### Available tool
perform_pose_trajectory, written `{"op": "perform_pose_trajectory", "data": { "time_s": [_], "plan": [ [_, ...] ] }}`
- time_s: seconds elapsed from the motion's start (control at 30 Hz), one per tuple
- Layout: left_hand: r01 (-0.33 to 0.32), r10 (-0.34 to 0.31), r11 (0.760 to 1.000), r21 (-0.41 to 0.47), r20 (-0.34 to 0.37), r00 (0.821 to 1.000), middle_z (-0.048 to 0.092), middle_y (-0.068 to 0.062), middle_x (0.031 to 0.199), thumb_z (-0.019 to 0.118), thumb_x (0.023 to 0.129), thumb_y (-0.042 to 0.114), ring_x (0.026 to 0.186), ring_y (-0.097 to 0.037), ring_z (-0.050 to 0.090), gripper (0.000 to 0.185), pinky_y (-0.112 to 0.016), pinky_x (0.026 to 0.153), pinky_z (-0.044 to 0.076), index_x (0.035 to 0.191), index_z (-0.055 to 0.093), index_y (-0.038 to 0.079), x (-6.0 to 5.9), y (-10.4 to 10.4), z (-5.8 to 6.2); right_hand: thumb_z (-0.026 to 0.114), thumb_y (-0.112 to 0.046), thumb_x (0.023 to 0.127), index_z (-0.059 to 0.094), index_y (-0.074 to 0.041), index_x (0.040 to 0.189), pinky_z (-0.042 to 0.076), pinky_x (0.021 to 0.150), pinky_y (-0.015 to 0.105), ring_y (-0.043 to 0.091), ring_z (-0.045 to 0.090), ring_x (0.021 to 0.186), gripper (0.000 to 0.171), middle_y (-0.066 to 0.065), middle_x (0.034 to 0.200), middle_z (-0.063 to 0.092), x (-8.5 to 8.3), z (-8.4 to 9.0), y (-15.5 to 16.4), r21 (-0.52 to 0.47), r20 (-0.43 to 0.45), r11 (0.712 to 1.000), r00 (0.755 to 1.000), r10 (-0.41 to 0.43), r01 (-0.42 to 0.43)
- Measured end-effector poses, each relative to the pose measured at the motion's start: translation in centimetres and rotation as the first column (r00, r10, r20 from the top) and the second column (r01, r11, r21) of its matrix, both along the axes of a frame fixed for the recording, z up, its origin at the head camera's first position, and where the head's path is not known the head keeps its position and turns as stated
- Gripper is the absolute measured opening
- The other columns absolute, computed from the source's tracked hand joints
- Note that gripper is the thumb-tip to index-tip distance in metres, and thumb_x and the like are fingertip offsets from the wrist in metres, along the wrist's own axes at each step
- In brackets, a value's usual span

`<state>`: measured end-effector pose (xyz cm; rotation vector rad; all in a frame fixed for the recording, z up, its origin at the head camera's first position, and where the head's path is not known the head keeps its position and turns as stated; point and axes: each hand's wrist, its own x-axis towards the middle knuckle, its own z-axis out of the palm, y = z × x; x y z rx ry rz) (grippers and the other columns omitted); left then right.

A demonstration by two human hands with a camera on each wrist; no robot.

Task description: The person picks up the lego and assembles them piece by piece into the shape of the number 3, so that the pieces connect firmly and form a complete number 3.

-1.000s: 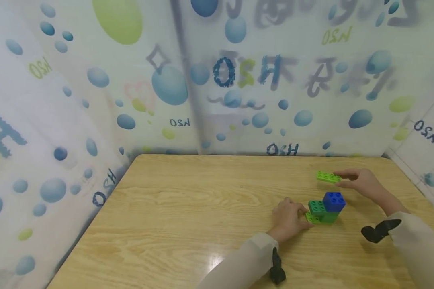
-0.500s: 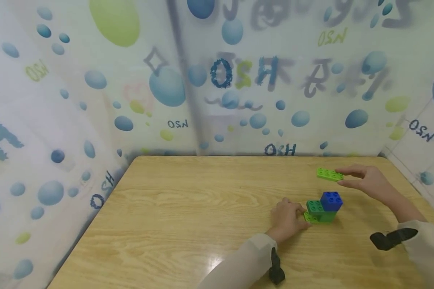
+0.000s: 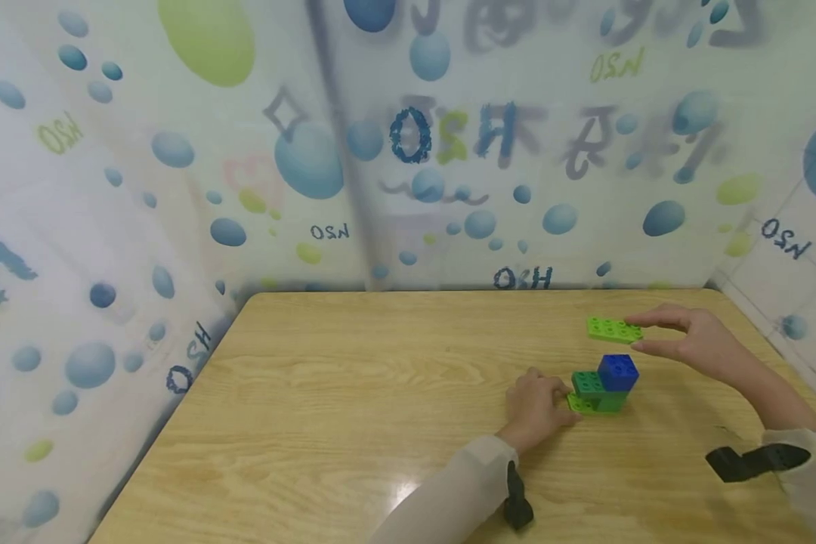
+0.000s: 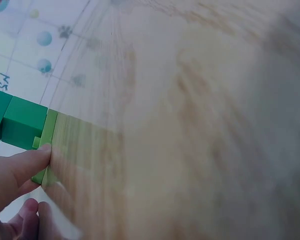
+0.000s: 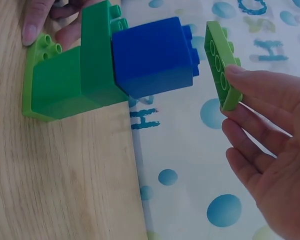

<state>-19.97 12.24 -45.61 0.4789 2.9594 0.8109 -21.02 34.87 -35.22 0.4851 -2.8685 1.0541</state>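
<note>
A small stack of toy building bricks stands on the table: a flat lime brick [image 3: 580, 406] at the bottom, green bricks [image 5: 60, 82] above it, and a blue brick [image 3: 617, 373] on top at the right end. My left hand [image 3: 536, 408] pinches the left end of the bottom lime brick, with the thumb [image 4: 32, 159] on its near edge. My right hand [image 3: 700, 344] holds a second flat lime brick [image 3: 610, 330] by its right end. That brick hangs in the air above and behind the blue brick, apart from it. Its hollow underside faces the stack in the right wrist view.
The wooden table [image 3: 353, 378] stretches to the left of the bricks. Behind it hangs a pale printed curtain [image 3: 421, 227] that meets the table's back edge. Black straps [image 3: 755, 461] sit at both sleeves.
My right forearm has shifted to the right and nearer the camera, while the lime brick in that hand stays above the stack. My left hand keeps its place at the stack.
</note>
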Motion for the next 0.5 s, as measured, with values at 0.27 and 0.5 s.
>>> {"op": "perform_pose_trajectory", "data": {
  "time_s": [0.27,0.5],
  "plan": [
    [-0.001,0.001,1.000,0.004,0.010,1.000,0.046,0.015,0.087,0.078,0.066,0.045,0.079,-0.001,0.041,0.036,-0.022,0.066,0.029,0.099,0.069,0.033,0.0,-0.1,0.2,0.070,-0.025,0.081,0.063,-0.009,0.115,0.038,0.079,0.060,0.039,0.046,0.108,0.038,0.014,0.114,0.058,1.4,0.3,-0.9,0.035,-0.026,0.999,0.999,0.032,-0.031],
    [-0.002,0.002,1.000,0.005,0.026,1.000,0.045,0.015,0.086,0.078,0.066,0.045,0.078,-0.001,0.040,0.037,-0.022,0.066,0.029,0.100,0.069,0.033,0.0,0.0,0.2,0.071,-0.023,0.080,0.063,-0.011,0.114,0.038,0.079,0.059,0.017,0.048,0.109,0.037,0.012,0.114,0.059,2.0,-0.1,-1.1,0.032,-0.021,0.999,0.999,0.035,-0.035]
  ]
}}
